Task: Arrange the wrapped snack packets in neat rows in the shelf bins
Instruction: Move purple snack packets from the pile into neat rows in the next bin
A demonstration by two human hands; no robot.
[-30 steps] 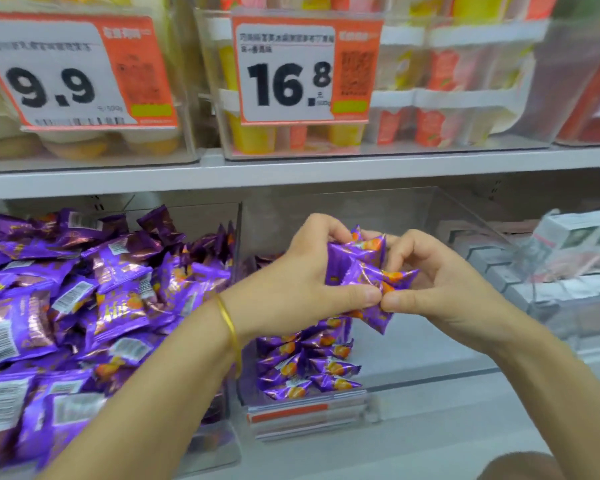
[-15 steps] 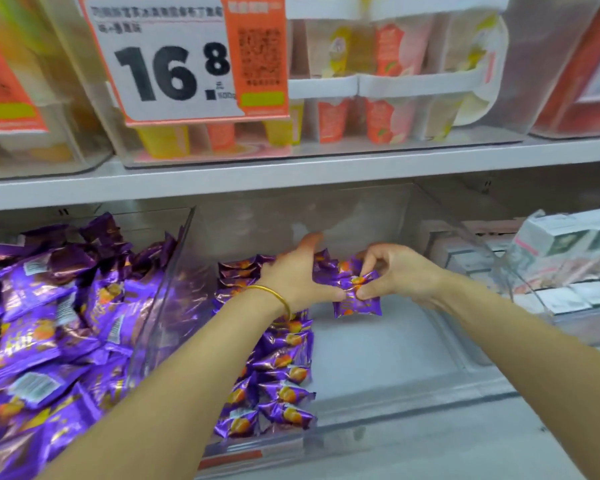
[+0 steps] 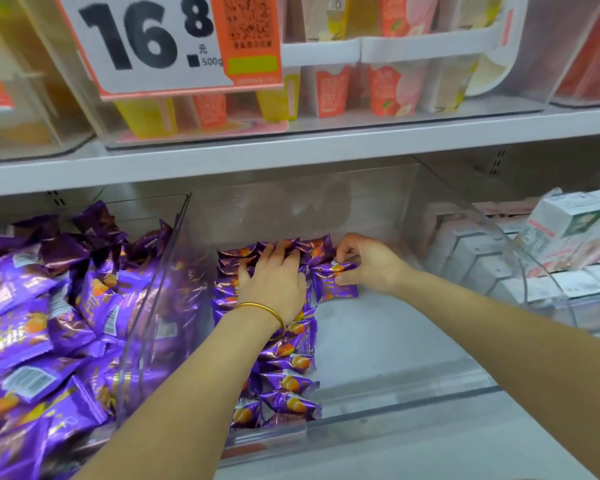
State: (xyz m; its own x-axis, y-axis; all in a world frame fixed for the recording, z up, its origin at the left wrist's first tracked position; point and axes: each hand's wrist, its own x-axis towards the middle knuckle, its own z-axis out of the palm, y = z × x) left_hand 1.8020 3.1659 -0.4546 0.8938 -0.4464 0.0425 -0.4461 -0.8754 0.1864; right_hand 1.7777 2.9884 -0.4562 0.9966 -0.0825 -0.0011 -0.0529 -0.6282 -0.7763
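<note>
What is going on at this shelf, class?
A person is filling a clear bin with purple snack packets. The left hand presses flat on the row along the bin's left side. The right hand pinches one packet beside that row, near the back. A loose heap of the same packets lies further left.

A white price card (image 3: 153,46) printed 16.8 hangs from the upper shelf (image 3: 326,152), with an orange QR panel (image 3: 246,32) on its right side. Behind it, a clear tub (image 3: 527,57) holds yellow cups (image 3: 149,116) and orange-pink cups (image 3: 329,88) standing upright. On the lower level at far right lie white cartons (image 3: 568,223), stacked and partly blurred.
</note>
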